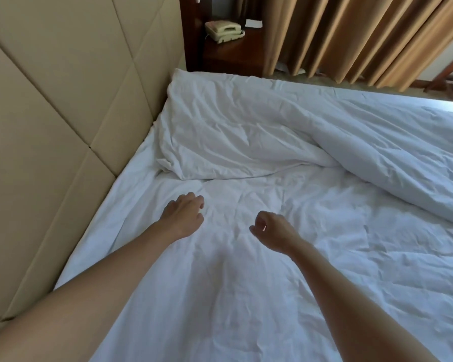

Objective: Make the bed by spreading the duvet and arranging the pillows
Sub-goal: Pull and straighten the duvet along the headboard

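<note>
A white pillow (233, 131) lies flat at the head of the bed, against the headboard on the far side. A white duvet (403, 152) is bunched in a thick roll along the right, its edge overlapping the pillow's right end. The wrinkled white sheet (272, 296) covers the near half of the bed. My left hand (183, 215) hovers palm down over the sheet just short of the pillow, fingers slightly curled and holding nothing. My right hand (272, 231) is beside it, fingers curled loosely inward, empty.
A padded beige headboard (63, 100) runs along the left. Beyond the bed stands a dark wooden nightstand (230, 53) with a cream telephone (224, 31). Tan curtains (351, 35) hang at the back right.
</note>
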The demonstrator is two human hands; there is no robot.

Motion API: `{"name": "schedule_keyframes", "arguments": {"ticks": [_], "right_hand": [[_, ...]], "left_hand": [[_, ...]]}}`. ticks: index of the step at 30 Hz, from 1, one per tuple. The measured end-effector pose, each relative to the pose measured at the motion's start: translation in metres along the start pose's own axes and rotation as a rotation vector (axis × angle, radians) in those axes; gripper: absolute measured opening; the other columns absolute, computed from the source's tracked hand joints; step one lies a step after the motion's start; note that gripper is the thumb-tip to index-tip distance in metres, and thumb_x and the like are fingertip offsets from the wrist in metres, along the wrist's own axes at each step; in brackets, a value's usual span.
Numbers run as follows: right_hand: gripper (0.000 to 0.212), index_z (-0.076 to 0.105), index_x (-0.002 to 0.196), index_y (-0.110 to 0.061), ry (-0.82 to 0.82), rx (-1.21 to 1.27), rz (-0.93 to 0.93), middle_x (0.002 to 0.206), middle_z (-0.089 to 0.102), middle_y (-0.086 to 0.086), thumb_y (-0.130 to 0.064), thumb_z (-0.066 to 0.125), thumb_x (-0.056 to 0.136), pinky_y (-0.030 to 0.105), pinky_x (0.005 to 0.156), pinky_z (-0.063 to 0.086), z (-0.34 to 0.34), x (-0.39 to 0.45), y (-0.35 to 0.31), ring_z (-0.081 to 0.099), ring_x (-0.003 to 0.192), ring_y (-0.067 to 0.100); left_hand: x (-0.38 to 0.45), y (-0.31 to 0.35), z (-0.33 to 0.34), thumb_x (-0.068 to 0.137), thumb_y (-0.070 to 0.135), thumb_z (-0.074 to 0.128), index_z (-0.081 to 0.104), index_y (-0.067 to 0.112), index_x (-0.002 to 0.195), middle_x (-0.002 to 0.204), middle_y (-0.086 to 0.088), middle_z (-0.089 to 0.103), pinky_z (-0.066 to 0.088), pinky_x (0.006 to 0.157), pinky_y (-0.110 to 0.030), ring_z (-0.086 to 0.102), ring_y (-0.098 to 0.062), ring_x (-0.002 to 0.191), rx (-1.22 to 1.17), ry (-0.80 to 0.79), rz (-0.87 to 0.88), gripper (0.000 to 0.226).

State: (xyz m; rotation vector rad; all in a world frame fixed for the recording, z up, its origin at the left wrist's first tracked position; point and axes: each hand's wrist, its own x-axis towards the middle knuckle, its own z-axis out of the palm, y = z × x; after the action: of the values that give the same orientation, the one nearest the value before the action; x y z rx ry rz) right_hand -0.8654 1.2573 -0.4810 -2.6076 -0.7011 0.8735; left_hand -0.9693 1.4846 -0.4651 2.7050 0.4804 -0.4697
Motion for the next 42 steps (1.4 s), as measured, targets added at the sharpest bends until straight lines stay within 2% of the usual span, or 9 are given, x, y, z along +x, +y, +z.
{"name": "schedule_keyframes", "arguments": {"ticks": [5, 9, 15, 20, 23, 25, 30, 35, 42], "right_hand": [[0.058, 0.041, 0.147, -0.028, -0.046, -0.15, -0.027, 0.159, 0.024, -0.002, -0.054, 0.048, 0.096, 0.043, 0.114, 0.031, 0.03, 0.076, 0.013, 0.021, 0.147, 0.02], [0.063, 0.032, 0.152, -0.034, -0.049, -0.247, -0.016, 0.165, -0.007, -0.003, -0.061, 0.041, 0.096, 0.046, 0.12, 0.018, 0.045, 0.129, 0.021, -0.007, 0.152, 0.019], [0.045, 0.039, 0.145, -0.042, -0.027, -0.286, -0.006, 0.162, -0.024, 0.003, -0.052, 0.026, 0.103, 0.052, 0.122, 0.0, 0.054, 0.195, 0.023, -0.025, 0.148, 0.023], [0.052, 0.024, 0.154, -0.032, 0.032, -0.424, -0.001, 0.164, -0.018, 0.005, -0.043, 0.026, 0.104, 0.049, 0.122, -0.007, 0.054, 0.238, 0.034, -0.02, 0.15, 0.023], [0.047, 0.035, 0.147, -0.018, 0.175, -0.399, -0.064, 0.16, 0.022, 0.005, -0.027, 0.034, 0.101, 0.046, 0.122, 0.005, 0.063, 0.25, 0.041, 0.013, 0.15, 0.025], [0.032, 0.051, 0.128, -0.015, 0.352, -0.365, -0.132, 0.131, 0.051, 0.005, -0.017, 0.038, 0.098, 0.036, 0.111, 0.029, 0.071, 0.252, 0.043, 0.042, 0.127, 0.027], [0.018, 0.038, 0.101, -0.017, 0.417, -0.36, -0.136, 0.09, 0.054, 0.002, -0.002, 0.038, 0.09, 0.037, 0.085, 0.037, 0.071, 0.239, 0.026, 0.055, 0.091, 0.031], [0.016, 0.04, 0.107, -0.013, 0.353, -0.272, -0.203, 0.089, 0.062, 0.014, -0.01, 0.044, 0.092, 0.038, 0.066, 0.033, 0.059, 0.206, -0.025, 0.058, 0.082, 0.04], [0.017, 0.045, 0.093, -0.022, 0.289, 0.006, -0.183, 0.088, 0.06, 0.007, -0.018, 0.056, 0.082, 0.036, 0.069, 0.039, 0.066, 0.161, -0.1, 0.051, 0.081, 0.032]], "left_hand": [[0.062, -0.035, 0.034, 0.082, 0.042, 0.07, 0.014, 0.027, 0.152, 0.158, -0.007, 0.007, 0.022, 0.113, -0.045, 0.015, -0.029, 0.145, 0.382, -0.078, 0.076, 0.092], [0.114, -0.045, 0.045, 0.067, 0.067, 0.073, 0.004, 0.029, 0.156, 0.158, -0.013, -0.029, -0.003, 0.116, -0.06, -0.025, -0.035, 0.146, 0.68, -0.077, 0.109, 0.119], [0.172, -0.054, 0.072, 0.059, 0.08, 0.068, 0.011, 0.022, 0.156, 0.157, -0.016, -0.031, -0.008, 0.113, -0.065, -0.028, -0.037, 0.144, 0.809, -0.094, 0.086, 0.126], [0.185, -0.086, 0.097, 0.058, 0.077, 0.07, 0.044, 0.015, 0.139, 0.153, -0.003, 0.028, 0.022, 0.11, -0.044, 0.03, -0.022, 0.139, 0.499, 0.113, 0.105, 0.105], [0.19, -0.11, 0.123, 0.069, 0.045, 0.081, 0.068, 0.014, 0.109, 0.114, -0.002, 0.064, 0.035, 0.092, -0.032, 0.06, -0.027, 0.107, 0.137, 0.378, 0.146, 0.052], [0.192, -0.119, 0.131, 0.076, 0.016, 0.08, 0.068, 0.014, 0.084, 0.088, -0.003, 0.065, 0.035, 0.081, -0.03, 0.063, -0.03, 0.088, -0.054, 0.52, 0.144, 0.014], [0.188, -0.118, 0.126, 0.084, 0.006, 0.068, 0.048, 0.017, 0.089, 0.087, -0.005, 0.062, 0.037, 0.078, -0.039, 0.058, -0.03, 0.085, -0.042, 0.52, 0.048, 0.024], [0.163, -0.136, 0.079, 0.064, -0.009, 0.066, 0.062, 0.006, 0.08, 0.069, -0.014, 0.059, 0.037, 0.057, -0.038, 0.059, -0.035, 0.052, 0.314, 0.592, 0.134, 0.022], [0.093, -0.181, 0.031, 0.073, 0.004, 0.057, 0.057, 0.006, 0.067, 0.075, -0.015, 0.049, 0.028, 0.066, -0.044, 0.044, -0.035, 0.076, 0.364, 0.983, 0.012, 0.006]]}}
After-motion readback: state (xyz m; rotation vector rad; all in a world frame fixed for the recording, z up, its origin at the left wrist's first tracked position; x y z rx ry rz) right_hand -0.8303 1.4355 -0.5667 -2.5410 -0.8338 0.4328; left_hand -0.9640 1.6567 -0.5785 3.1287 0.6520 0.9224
